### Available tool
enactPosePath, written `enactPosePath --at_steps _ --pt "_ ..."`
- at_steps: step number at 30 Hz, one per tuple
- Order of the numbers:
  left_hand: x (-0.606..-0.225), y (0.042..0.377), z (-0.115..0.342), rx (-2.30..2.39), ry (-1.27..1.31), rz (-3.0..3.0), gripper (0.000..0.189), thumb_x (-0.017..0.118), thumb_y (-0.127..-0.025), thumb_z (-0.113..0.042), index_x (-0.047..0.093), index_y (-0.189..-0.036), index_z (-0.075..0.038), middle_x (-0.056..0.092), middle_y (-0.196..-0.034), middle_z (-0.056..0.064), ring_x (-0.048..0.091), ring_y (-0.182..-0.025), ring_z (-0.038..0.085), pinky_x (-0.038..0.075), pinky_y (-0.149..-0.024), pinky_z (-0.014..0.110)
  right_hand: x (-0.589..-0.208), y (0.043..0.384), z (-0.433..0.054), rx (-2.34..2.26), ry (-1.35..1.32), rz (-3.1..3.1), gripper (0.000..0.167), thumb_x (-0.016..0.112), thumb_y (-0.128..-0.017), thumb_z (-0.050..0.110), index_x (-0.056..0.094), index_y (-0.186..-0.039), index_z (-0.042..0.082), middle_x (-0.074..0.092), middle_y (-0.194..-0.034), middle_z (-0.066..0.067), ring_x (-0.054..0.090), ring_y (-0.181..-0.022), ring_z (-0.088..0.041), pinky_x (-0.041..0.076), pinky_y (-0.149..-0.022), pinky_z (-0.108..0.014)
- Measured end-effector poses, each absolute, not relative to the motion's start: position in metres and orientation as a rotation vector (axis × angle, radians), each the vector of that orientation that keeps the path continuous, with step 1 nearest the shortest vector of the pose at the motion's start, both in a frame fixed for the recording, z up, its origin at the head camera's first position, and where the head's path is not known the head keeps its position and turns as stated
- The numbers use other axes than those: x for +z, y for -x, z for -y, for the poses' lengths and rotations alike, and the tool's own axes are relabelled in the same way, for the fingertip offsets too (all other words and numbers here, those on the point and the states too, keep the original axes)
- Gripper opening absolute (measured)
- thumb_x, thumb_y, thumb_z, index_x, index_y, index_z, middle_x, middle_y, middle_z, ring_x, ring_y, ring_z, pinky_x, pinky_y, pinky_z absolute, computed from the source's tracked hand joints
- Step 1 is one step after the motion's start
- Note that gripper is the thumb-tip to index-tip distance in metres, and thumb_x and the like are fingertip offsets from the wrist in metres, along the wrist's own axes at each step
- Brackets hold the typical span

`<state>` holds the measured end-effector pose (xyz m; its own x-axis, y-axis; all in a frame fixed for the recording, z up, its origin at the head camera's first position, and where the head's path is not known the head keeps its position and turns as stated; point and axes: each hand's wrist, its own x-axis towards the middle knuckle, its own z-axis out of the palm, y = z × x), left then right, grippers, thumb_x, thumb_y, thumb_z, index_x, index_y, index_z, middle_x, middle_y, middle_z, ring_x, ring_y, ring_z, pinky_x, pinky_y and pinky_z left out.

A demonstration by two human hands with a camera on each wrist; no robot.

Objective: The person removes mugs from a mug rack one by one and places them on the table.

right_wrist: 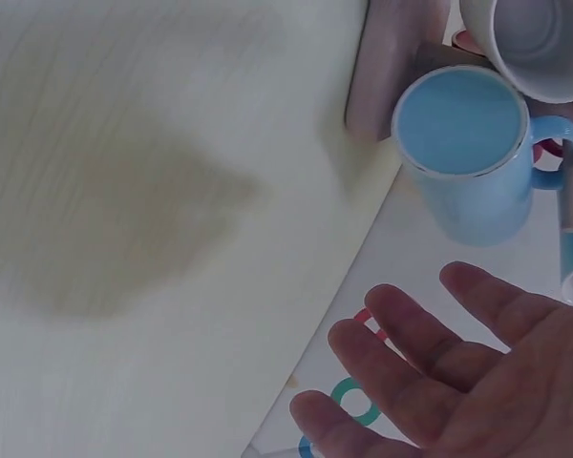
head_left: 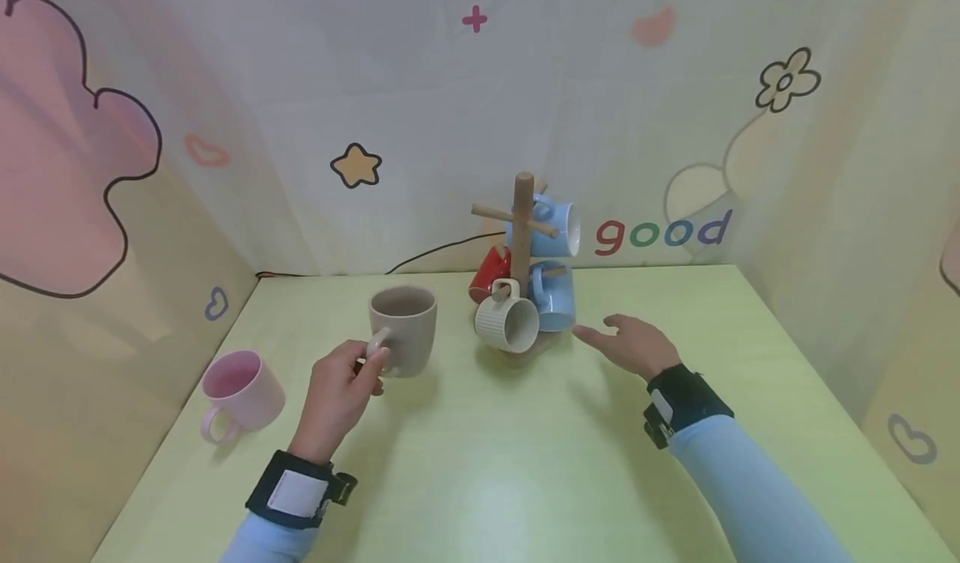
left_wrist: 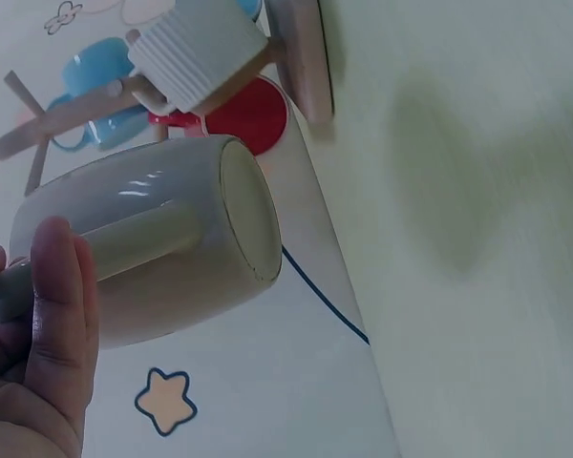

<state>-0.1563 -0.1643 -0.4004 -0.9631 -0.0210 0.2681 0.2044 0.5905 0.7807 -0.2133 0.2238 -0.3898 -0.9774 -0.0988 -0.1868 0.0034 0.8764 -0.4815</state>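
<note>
My left hand [head_left: 341,392] grips a grey-beige mug [head_left: 408,334] by its handle, holding it upright above the table. In the left wrist view the same mug [left_wrist: 162,239] shows its underside, with fingers [left_wrist: 59,305] at the handle. To its right stands a wooden mug tree [head_left: 522,229]. On its pegs hang a ribbed white mug [head_left: 495,323], a red mug [head_left: 487,278], a lower blue mug [head_left: 557,300] and an upper blue mug [head_left: 558,229]. My right hand [head_left: 633,346], fingers spread and holding nothing, is just right of the lower blue mug, apart from it in the right wrist view.
A pink mug [head_left: 255,396] stands on the pale green table [head_left: 495,463] at the left. Behind the tree hangs a printed curtain [head_left: 420,113]. A dark cord [head_left: 442,248] runs along the table's back edge.
</note>
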Motion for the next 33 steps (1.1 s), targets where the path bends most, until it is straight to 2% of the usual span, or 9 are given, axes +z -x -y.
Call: enactPosePath --at_steps 11,16,24,33 --pt "-0.408 0.144 0.201 -1.212 0.055 2.578 0.023 0.063 -0.099 -0.022 0.066 -0.098 0.001 0.066 -0.080 0.010 0.066 -0.068 0.019 0.044 -0.054 0.029 -0.399 0.215 -0.231 -0.706 0.021 -2.818 0.092 0.041 -0.095 0.068 0.040 -0.144 -0.010 0.041 -0.145 -0.034 0.039 -0.132 -0.051 0.034 -0.104 -0.063" --pt "-0.417 0.136 0.217 -1.233 0.023 2.591 0.023 0.063 -0.099 -0.020 0.065 -0.096 0.002 0.067 -0.085 0.014 0.067 -0.067 0.016 0.046 -0.058 0.028 -0.401 0.214 -0.231 -0.709 0.007 -2.815 0.091 0.042 -0.095 0.067 0.039 -0.144 -0.010 0.040 -0.146 -0.034 0.038 -0.133 -0.052 0.034 -0.104 -0.064" --pt "-0.429 0.126 0.241 -1.218 -0.086 2.652 0.024 0.061 -0.100 -0.020 0.065 -0.094 0.004 0.068 -0.082 0.013 0.067 -0.069 0.018 0.047 -0.060 0.028 -0.403 0.210 -0.231 -0.686 0.000 -2.824 0.091 0.044 -0.094 0.067 0.041 -0.144 -0.009 0.042 -0.144 -0.033 0.040 -0.131 -0.052 0.036 -0.102 -0.064" --pt "-0.442 0.120 0.255 -1.275 -0.184 2.622 0.025 0.058 -0.101 -0.017 0.060 -0.090 0.006 0.068 -0.091 0.022 0.069 -0.071 0.021 0.051 -0.062 0.026 -0.402 0.207 -0.231 -0.563 0.016 -2.823 0.084 0.051 -0.094 0.062 0.048 -0.138 -0.009 0.050 -0.137 -0.033 0.047 -0.125 -0.051 0.041 -0.098 -0.063"
